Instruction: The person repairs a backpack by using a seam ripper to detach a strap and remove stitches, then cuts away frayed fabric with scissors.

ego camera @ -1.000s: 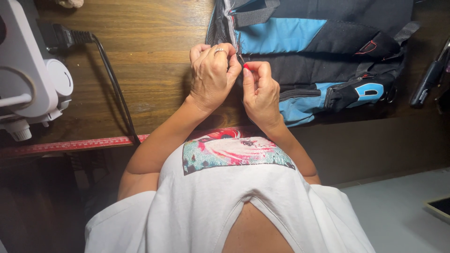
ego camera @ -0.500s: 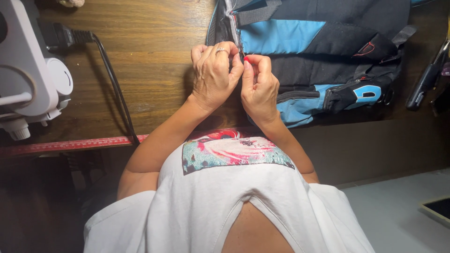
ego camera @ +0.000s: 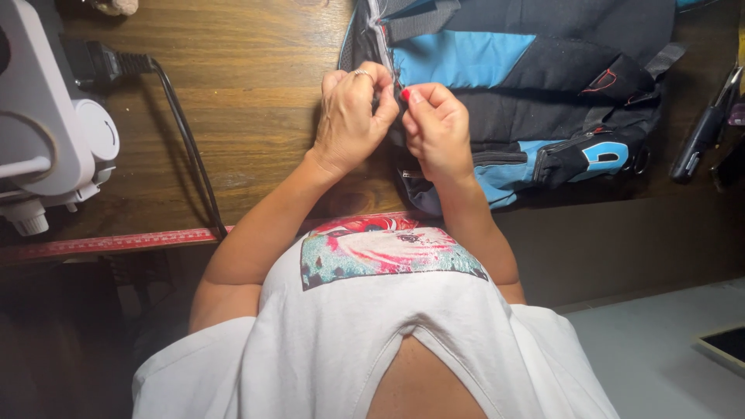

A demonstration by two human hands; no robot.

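A blue, black and grey backpack (ego camera: 535, 85) lies on a wooden table (ego camera: 240, 116). My left hand (ego camera: 353, 116), with a ring on one finger, pinches the backpack's fabric at its left edge by the zipper seam (ego camera: 382, 31). My right hand (ego camera: 436, 128), with red nails, pinches the same edge right beside it, fingertips touching those of the left. What sits between the fingertips is too small to make out.
A white sewing machine (ego camera: 46, 132) stands at the table's left, with a black plug and cable (ego camera: 182, 140) running toward the front edge. A red measuring tape (ego camera: 109, 243) lines that edge. Dark tools (ego camera: 702, 128) lie at the right. A tablet corner (ego camera: 725, 345) shows lower right.
Both hands have stayed pinched together on the backpack's edge, with only slight finger shifts.
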